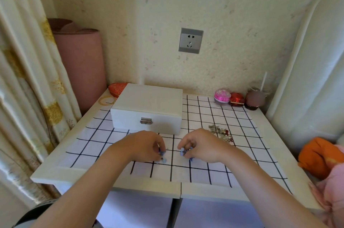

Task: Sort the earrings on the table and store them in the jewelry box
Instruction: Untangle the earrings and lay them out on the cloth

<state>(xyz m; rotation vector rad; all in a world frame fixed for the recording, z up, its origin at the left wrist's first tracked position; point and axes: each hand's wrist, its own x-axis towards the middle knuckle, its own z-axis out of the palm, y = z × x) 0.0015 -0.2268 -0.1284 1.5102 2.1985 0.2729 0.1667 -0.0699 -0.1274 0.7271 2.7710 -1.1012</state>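
Both hands are low over the checked cloth (242, 144) at the front centre of the tabletop (61, 170). Our left hand (147, 145) has its fingers (158, 146) curled and pinched on a blue earring (162, 155). Our right hand (202, 146) pinches a second blue earring (183, 152) the same way. The two earrings sit near each other, on either side of one grid line.

We see the jewelry box (147, 110) just behind the hands, white, lid down, metal latch (146, 120) facing us. A pile of earrings (221, 132) lies on the cloth right of the box, just beyond our right hand; single pieces are too small to tell apart.

At the back edge we have a gold bangle (107, 100) left of the box and a cup with a straw (256, 99) in the far right corner.
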